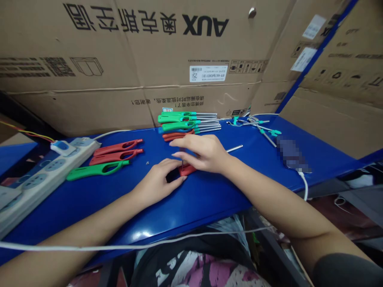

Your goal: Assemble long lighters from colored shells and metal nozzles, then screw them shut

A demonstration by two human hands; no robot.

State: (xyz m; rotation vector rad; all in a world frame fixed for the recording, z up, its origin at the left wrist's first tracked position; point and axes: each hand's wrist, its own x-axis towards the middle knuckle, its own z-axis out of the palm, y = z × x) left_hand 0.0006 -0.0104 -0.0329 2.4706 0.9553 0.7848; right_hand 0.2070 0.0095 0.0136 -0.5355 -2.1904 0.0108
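A red lighter [187, 171] with a metal rod [235, 148] pointing right lies on the blue table, partly hidden under my hands. My left hand [159, 180] is closed on its left end, thumb and fingers on either side. Above it, my right hand [203, 152] pinches a thin dark upright tool [182, 162] whose lower end meets the red body. Just behind my hands is a stack of assembled green lighters [176, 126], with blue and red ones among them. To the left lie a green handle [92, 170] and two red handles [115, 155] without rods.
A white power strip [49, 175] runs along the left side. Rods with teal parts [263, 129] and a blurred dark device [291, 153] with a white cable lie at the right. Cardboard [119, 59] stands behind the table [167, 215]. Another white cable [119, 248] crosses the front.
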